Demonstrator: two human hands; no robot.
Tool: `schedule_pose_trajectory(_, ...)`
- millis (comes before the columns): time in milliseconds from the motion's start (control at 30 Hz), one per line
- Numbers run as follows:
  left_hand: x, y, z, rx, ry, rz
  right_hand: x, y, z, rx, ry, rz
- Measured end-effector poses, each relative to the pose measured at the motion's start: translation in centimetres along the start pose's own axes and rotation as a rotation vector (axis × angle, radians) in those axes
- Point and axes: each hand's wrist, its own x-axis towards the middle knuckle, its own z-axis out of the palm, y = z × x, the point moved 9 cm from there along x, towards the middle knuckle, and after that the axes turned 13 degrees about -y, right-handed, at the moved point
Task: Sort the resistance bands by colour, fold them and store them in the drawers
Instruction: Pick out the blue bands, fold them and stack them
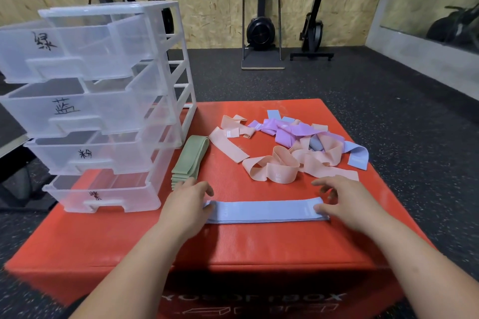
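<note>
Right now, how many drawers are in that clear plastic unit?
4, stacked in the clear unit on the red box's left side: top drawer, second drawer, third drawer, bottom drawer. All stand pulled out; none seems hidden.

Two bare arms reach forward from the bottom edge, the left forearm (134, 261) from the lower left and the right forearm (414, 254) from the lower right, both angled slightly inward. The left hand (188, 204) lies palm down with a straight wrist, its fingers (204, 188) close together and loosely bent, tips pointing forward and to the right. The right hand (347, 204), well apart from it, is also palm down, fingers spread and gently arched, the thumb (320, 208) stretched inward and pressed flat.
</note>
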Motion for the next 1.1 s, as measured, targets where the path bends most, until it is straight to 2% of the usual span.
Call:
schedule_pose_trajectory(100,-0.1,0.8,0.4,-0.054,-0.12,0.139,0.0,0.2,0.3,-0.087,-0.107,-0.041)
schedule_pose_trajectory(200,-0.4,1.6,1.4,-0.005,-0.265,0.187,-0.1,0.1,1.5,-0.122,-0.225,-0.081)
schedule_pose_trajectory(567,0.0,1.8,0.9,-0.01,-0.24,0.191,0.9,0.0,1.7,-0.248,-0.208,-0.137)
schedule_pose_trajectory(767,1.1,2.4,1.3,0.004,-0.248,0.215,0.9,-0.1,1.5,-0.228,-0.209,-0.165)
schedule_pose_trajectory(867,2.0,3.8,1.2,-0.027,-0.175,0.268,0.9,-0.4,0.5,-0.135,-0.156,-0.182)
schedule_pose_trajectory(967,3.6,5.6,1.1,-0.06,-0.069,0.318,1.7,-0.1,-1.2,-0.08,-0.021,-0.169)
schedule_pose_trajectory(1100,5.7,8.5,1.9,-0.088,0.019,0.362,3.6,2.9,-2.9,-0.098,0.125,-0.036)
